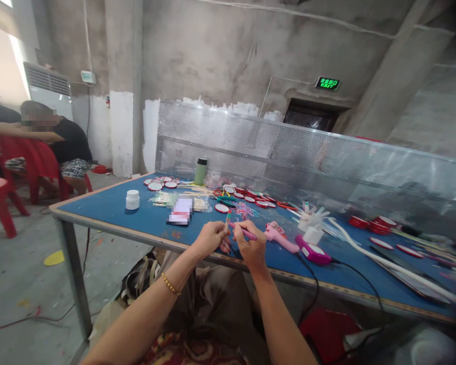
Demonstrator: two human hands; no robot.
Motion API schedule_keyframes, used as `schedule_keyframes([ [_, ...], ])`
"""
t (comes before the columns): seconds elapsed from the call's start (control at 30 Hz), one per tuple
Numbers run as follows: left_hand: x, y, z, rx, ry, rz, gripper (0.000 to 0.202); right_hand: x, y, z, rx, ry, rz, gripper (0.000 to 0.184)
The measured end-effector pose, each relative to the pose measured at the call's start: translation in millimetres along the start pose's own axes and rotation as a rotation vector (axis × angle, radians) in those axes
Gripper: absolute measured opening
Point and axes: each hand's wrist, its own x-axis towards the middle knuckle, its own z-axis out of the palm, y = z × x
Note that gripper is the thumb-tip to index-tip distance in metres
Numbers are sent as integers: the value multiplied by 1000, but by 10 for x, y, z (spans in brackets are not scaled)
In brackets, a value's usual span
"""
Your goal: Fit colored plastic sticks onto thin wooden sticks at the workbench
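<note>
Just above the near edge of the blue table, my left hand point(213, 237) pinches a small thin piece with a green and red top point(228, 217), held upright. Close to its right, my right hand point(252, 246) is closed around a purple pen-shaped tool point(249, 234), its tip pointing toward the piece. Whether the tip touches the piece is too small to tell. A pink hot glue gun point(283, 239) lies to the right of my right hand, and a phone point(181, 210) lies beyond my left hand.
Across the blue table point(106, 210) stand a white jar point(133, 199), a green bottle point(200, 172) and a white cup point(312, 234). Red-rimmed discs point(222, 208) are scattered behind my hands. A magenta box point(314, 250) trails a black cable. At left, a person point(70, 137) sits on a red chair.
</note>
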Motion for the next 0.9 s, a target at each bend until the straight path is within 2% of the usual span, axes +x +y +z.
schedule_keyframes([
  [0.33,1,-7,3,11,1,19,21,4,-18,2,8,-30,-9,19],
  [0.53,10,-19,-1,6,7,-16,13,-29,20,-2,42,69,62,17],
  [0.83,-6,3,4,2,2,21,19,-2,-12,10,21,-12,-6,19],
  [0.9,-2,1,6,-12,3,7,18,-13,10,14,32,12,3,18],
])
